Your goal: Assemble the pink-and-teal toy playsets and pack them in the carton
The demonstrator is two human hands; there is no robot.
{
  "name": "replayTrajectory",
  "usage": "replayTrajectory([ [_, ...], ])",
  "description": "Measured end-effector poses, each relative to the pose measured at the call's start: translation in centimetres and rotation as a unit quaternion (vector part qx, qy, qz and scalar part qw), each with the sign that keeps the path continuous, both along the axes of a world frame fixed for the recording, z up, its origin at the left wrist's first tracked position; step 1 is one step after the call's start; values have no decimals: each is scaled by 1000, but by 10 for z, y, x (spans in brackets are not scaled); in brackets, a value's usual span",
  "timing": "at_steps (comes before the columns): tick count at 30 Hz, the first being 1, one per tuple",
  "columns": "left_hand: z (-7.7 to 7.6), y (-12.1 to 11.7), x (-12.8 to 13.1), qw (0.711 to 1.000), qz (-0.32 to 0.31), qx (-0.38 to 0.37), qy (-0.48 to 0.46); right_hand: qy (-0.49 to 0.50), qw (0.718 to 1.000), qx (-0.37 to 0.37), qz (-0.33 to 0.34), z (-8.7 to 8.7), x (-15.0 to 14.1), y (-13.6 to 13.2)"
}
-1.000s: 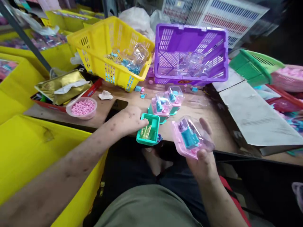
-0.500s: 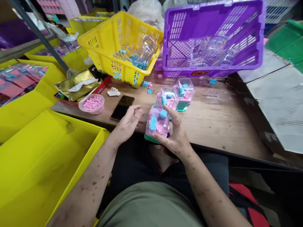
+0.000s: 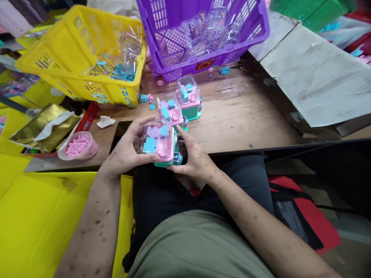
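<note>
Toy box [image 3: 156,141] has a clear lid [image 3: 159,129], pink tray [image 3: 167,156] and green base [image 3: 162,165].

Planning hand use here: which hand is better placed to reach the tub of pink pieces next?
Probably the left hand: it is nearer the tub. The right hand is farther off, though both hands hold the clear-lidded box.

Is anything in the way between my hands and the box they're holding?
Nothing visible: your left hand holds the box by its clear lid, your right hand by its green base. The underside is hidden.
</note>
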State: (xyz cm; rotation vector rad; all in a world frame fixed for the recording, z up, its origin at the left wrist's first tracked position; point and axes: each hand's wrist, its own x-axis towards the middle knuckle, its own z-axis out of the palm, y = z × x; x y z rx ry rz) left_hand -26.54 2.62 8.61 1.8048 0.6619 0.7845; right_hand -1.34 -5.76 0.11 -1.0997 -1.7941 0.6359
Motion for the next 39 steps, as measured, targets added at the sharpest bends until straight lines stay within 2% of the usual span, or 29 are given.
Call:
replayTrajectory([
  [7, 12, -17, 6, 981, 149, 53, 110, -63, 996, 12, -58, -5, -11, 1],
  [9, 15, -20, 3, 984, 134, 50, 111, -69, 995, 18, -69, -7, -12, 0],
  [15, 21, -5, -19, 990, -21, 57, 129, -33, 998, 23, -39, -7, -8, 3],
  [18, 20, 2, -19, 989, -48, 60, 128, -18, 999, 8, -42, -6, -8, 3],
  [23, 19, -4, -9, 984, -30, 59, 164, -6, 998, 14, -64, -7, -12, 0],
  [29, 42, -15, -7, 957, -10, 72, 281, -3, 997, -12, -71, -2, -15, -3],
  [32, 52, -19, -3, 938, 49, 59, 339, -8, 996, -36, -75, 1, -17, -5],
  [35, 55, -24, 2, 919, 94, 65, 377, -13, 996, -26, -83, -1, -19, -5],
  [39, 57, -27, 5, 925, 70, 71, 367, -18, 995, 3, -93, -4, -21, -3],
])
